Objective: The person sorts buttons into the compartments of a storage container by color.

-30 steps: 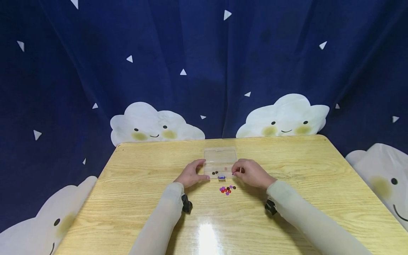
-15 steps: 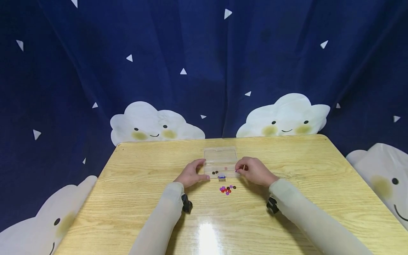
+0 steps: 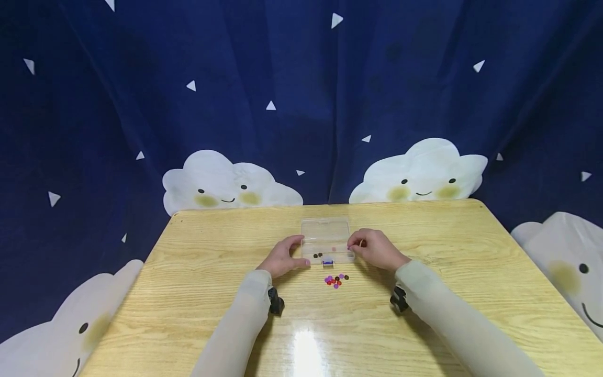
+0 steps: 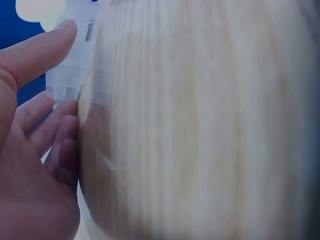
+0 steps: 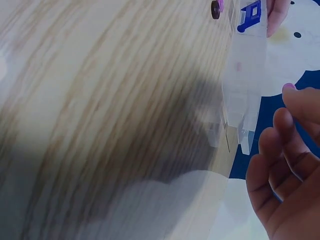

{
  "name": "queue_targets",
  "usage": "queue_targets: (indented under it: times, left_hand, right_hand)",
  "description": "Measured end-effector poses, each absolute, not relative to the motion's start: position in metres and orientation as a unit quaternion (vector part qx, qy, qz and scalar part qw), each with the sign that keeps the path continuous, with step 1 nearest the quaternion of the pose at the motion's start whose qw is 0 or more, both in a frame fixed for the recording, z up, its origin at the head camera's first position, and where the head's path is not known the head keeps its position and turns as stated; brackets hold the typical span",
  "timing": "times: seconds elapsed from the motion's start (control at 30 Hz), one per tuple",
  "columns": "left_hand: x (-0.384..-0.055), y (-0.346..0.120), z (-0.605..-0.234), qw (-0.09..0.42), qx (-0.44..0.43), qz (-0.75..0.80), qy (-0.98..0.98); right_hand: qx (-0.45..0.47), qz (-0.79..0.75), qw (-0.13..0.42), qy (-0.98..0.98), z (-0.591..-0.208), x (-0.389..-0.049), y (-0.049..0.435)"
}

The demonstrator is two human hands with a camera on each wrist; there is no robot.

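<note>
A clear plastic box (image 3: pixel 341 257) lies with its lid (image 3: pixel 325 229) folded back and a blue latch (image 3: pixel 327 263) at the front. My left hand (image 3: pixel 281 257) holds the box's left end, thumb at the front corner and fingers toward the back. Above the right end, my right hand (image 3: pixel 377 249) pinches a small purple disc (image 5: pixel 289 87) between thumb and fingertip. Inside the box are two dark discs (image 3: pixel 315 256) on the left and a pinkish disc (image 3: pixel 334 249) further right.
In front of the box lies a loose cluster of red, purple and dark discs (image 3: pixel 333 281) on the wooden table (image 3: pixel 212 314). A dark blue curtain (image 3: pixel 301 78) with clouds hangs behind the table's far edge.
My right hand has shifted right along the box, then slightly toward the back, keeping the purple disc in its fingertips. The left hand and the box have stayed put.
</note>
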State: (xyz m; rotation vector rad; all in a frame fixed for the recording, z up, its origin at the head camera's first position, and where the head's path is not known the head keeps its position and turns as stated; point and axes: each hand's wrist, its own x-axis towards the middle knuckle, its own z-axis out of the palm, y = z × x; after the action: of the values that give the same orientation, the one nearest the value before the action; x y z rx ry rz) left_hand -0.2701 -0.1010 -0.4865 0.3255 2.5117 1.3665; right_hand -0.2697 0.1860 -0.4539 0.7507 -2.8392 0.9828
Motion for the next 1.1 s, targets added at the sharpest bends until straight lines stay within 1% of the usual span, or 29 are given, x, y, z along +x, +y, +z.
queue_targets:
  times: [0.23,0.47,0.73,1.1]
  left_hand:
    - [-0.27,-0.1009,-0.486,0.13,0.111,0.469,0.866]
    - [-0.2713,-0.101,-0.487,0.129,0.111,0.467,0.868]
    - [-0.2705,-0.1006,-0.4867,0.127,0.111,0.467,0.868]
    - [-0.2702,-0.1011,-0.4875,0.132,0.108,0.477,0.862]
  right_hand:
    - [0.248,0.328,0.019,-0.912,-0.4543,-0.2702,0.181]
    - [0.275,0.34,0.043,-0.898,-0.4592,-0.2704,0.1802]
    - [0.246,0.329,0.006,-0.912,-0.4596,-0.2708,0.1782]
    - [0.233,0.328,-0.002,-0.916,-0.4638,-0.2732,0.1792]
